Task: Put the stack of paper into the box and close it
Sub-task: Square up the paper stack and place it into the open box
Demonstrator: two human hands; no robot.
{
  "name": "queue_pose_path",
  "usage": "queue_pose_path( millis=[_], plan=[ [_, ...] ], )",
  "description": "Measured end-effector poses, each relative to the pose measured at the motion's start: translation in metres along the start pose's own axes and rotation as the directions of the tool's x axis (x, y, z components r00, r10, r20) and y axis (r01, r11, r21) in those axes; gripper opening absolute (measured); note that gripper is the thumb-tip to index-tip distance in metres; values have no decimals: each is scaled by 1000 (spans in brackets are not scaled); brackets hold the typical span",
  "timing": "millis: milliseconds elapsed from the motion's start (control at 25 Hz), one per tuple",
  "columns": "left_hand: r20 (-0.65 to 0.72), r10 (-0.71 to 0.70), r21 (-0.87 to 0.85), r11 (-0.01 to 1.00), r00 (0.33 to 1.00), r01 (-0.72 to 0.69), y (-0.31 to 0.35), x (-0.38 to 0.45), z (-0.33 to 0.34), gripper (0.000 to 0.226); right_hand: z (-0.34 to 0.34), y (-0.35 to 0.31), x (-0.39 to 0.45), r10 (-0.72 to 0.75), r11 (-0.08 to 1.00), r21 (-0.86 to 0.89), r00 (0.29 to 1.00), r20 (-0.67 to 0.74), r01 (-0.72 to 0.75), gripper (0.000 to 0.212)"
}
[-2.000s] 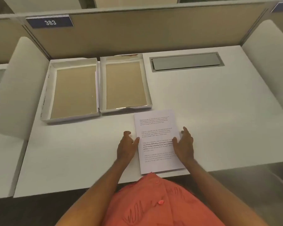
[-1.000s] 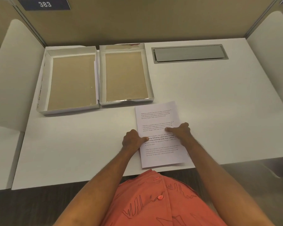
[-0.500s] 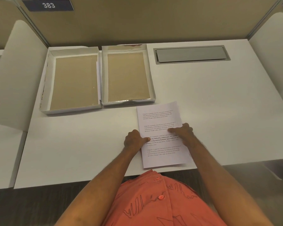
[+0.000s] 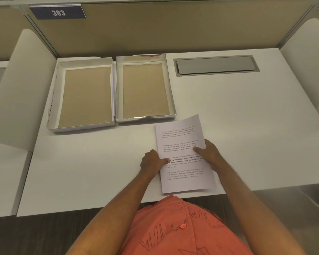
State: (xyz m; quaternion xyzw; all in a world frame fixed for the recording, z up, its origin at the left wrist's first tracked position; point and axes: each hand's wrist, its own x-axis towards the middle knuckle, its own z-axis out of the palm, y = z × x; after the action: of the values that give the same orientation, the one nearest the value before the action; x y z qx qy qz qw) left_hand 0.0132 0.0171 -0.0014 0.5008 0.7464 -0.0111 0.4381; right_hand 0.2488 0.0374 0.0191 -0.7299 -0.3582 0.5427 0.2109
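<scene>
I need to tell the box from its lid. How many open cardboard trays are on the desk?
2. One tray sits far left on the desk; the other tray lies directly beside it on its right, just beyond the stack of paper. None seems hidden.

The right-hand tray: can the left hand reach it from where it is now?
Probably yes. The left hand grips the paper just short of that tray, and only bare desk lies between.

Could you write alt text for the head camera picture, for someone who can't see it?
A person's left hand and right hand grip a printed stack of paper on a white desk, near two open box halves.
</scene>
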Motion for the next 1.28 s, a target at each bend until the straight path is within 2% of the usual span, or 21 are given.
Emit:
queue_pose_path(
  millis=[80, 160, 200, 280, 320, 400, 440, 480, 520, 600, 680, 840, 920, 1080, 1280],
  plan=[
    [-1, 2, 3, 1000, 1000, -2, -2, 1, 0, 64, 2, -4, -8, -74, 990, -126, 996, -49, 67, 40],
    [7, 3, -22, 1000, 1000, -3, -4, 3, 0, 67, 2, -10, -21, -138, 976, -175, 988, -62, 125, 42],
    [5, 5, -91, 996, 1000, -4, -5, 4, -1, 70, 0, -14, -27, -174, 970, -180, 983, -55, 161, 42],
    [-20, 13, -383, 924, 1000, -20, -4, 4, -6, 79, -7, -24, -37, -252, 956, -163, 967, -21, 246, 44],
    [-29, 26, -559, 828, 999, -38, -2, 4, -12, 85, -12, -29, -41, -296, 946, -140, 955, 4, 293, 44],
    [-20, 100, -841, 537, 995, -71, 3, 3, -25, 84, -21, -39, -48, -378, 922, -70, 925, 48, 381, 43],
    [-17, 178, -912, 400, 984, -88, 8, 2, -34, 74, -24, -44, -50, -414, 909, -27, 908, 59, 416, 42],
    [-34, 263, -942, 313, 964, -119, 14, 1, -44, 61, -27, -48, -51, -445, 895, 21, 894, 57, 445, 39],
    [-70, 328, -944, 283, 942, -169, 21, -1, -53, 49, -29, -51, -51, -471, 881, 70, 881, 41, 468, 36],
    [-170, 379, -908, 299, 910, -294, 37, -9, -71, 33, -31, -57, -49, -499, 852, 172, 867, -16, 494, 35],
    [-248, 421, -854, 330, 873, -402, 48, -19, -89, 29, -32, -60, -45, -522, 822, 228, 851, -60, 521, 36],
    [-265, 571, -762, 369, 777, -532, 49, -33, -111, 29, -31, -55, -38, -532, 784, 300, 838, -125, 543, 34],
    [-234, 575, -751, 405, 784, -522, 43, -36, -110, 32, -25, -46, -37, -524, 778, 329, 842, -128, 535, 38],
    [-145, 520, -757, 489, 842, -433, 27, -34, -90, 41, -15, -29, -33, -462, 791, 388, 878, -127, 472, 60],
    [-128, 476, -756, 521, 870, -396, 25, -29, -79, 41, -11, -32, -28, -440, 805, 370, 885, -150, 463, 55]
  ],
)
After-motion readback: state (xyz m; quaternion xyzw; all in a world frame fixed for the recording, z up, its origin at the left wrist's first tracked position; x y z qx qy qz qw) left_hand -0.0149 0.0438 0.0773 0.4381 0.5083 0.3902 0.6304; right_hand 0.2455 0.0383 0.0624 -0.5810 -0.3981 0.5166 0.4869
